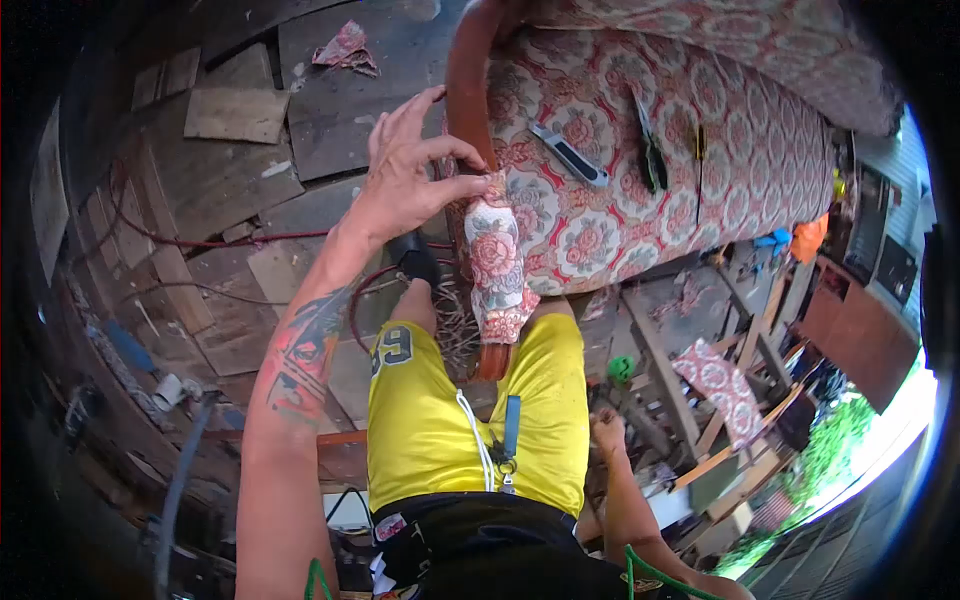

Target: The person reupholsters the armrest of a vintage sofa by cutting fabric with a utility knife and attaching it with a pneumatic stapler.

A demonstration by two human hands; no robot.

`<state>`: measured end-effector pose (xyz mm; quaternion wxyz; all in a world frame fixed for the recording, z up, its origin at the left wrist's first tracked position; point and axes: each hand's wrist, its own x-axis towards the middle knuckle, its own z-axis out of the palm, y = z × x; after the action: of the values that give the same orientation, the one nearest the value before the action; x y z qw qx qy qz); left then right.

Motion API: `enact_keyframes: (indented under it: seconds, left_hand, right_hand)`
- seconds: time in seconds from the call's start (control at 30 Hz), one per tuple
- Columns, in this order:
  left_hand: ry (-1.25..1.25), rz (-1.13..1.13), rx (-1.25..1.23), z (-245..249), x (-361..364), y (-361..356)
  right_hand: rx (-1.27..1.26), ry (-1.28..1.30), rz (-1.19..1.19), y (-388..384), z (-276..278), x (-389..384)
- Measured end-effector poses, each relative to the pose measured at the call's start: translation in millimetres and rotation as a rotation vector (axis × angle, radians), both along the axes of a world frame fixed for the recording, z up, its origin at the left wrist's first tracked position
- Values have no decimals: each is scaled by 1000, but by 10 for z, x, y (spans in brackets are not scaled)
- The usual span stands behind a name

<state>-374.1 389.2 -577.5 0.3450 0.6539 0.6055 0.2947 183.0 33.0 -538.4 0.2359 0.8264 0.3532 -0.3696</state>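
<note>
My left hand (415, 160) reaches over the armrest, its thumb and forefinger closed on the upper edge of a floral fabric cover (495, 250) and its other fingers spread. The cover wraps the pad on the sofa's wooden armrest (468, 90), whose reddish-brown lower end shows bare between my knees. My right hand (607, 430) hangs beside my right thigh with its fingers curled; whatever may be in it is hidden. On the floral sofa seat (610, 220) lie a utility knife (568, 153), a dark green-handled tool like pliers or snips (650, 145) and a thin screwdriver with a yellow part (699, 170).
Worn wooden boards (330, 100) cover the floor, with a fabric scrap (346, 50) on them. A red hose (230, 241) runs along the left. Timber frame pieces (660, 370), another floral fabric piece (718, 390) and an orange item (809, 240) are at the right.
</note>
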Motion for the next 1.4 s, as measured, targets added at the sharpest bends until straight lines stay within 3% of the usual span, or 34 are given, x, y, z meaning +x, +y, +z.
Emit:
enact_keyframes:
  seconds: [0.03, 0.13, 0.23, 0.3, 0.33, 0.57, 0.63, 0.7, 0.77, 0.87, 0.9, 0.93, 0.97, 1.0, 1.03, 1.13, 1.23, 1.3, 1.4]
  left_hand:
    - [27, 9, -22, 10, 15, -4]
    - [6, 11, -61, 4, 32, 4]
    - [-7, -1, -48, -22, 36, 33]
    - [34, -47, -35, -28, 30, 28]
    - [60, -42, -49, -37, 35, 24]
    - [152, -24, -78, 140, 84, -11]
    - [125, -3, -32, 206, 67, -143]
    - [141, 29, -57, 312, -29, -510]
    - [266, -176, -99, 190, -402, -1018]
    - [149, -284, -609, 760, -760, -2139]
    - [208, -359, -685, 928, -901, -2565]
    - [360, -521, -666, 876, -1123, -3016]
    - [333, -437, -796, 1158, -1226, -3459]
    - [375, -487, -805, 1313, -1349, -3876]
    - [414, -536, -813, 1438, -1472, -4240]
    - [395, -384, -989, 1508, -1862, -5328]
    - [71, -126, -1035, 1462, -2200, -6215]
    - [135, -151, -900, 1735, -2190, -6289]
    - [144, 69, -882, 1894, -2135, -6322]
  right_hand:
    - [-112, 65, -336, -97, 122, -201]
    - [-126, 332, -519, -615, 76, -447]
    - [147, 490, -481, -336, 169, -1103]
    - [85, 419, -717, -264, 150, -1375]
    - [102, 519, -960, -367, 77, -1435]
    - [240, 576, -1156, -1367, 199, -1671]
    - [147, 531, -1117, -1835, 300, -1682]
    - [63, 550, -1087, -2346, 333, -1699]
    - [15, 523, -1048, -2653, 404, -1766]
    - [20, 620, -976, -3135, 236, -1685]
    - [31, 644, -974, -3136, 299, -1666]
    - [112, 505, -999, -3027, 375, -1776]
    - [111, 527, -912, -2912, 428, -1756]
    - [158, 670, -846, -3197, 2, -1558]
    - [223, 573, -962, -3121, 49, -1632]
    - [284, 593, -961, -2950, -104, -1644]
    - [302, 634, -927, -2792, 17, -1802]
    - [254, 690, -827, -2627, 105, -1929]
    - [190, 696, -699, -2481, 262, -2073]
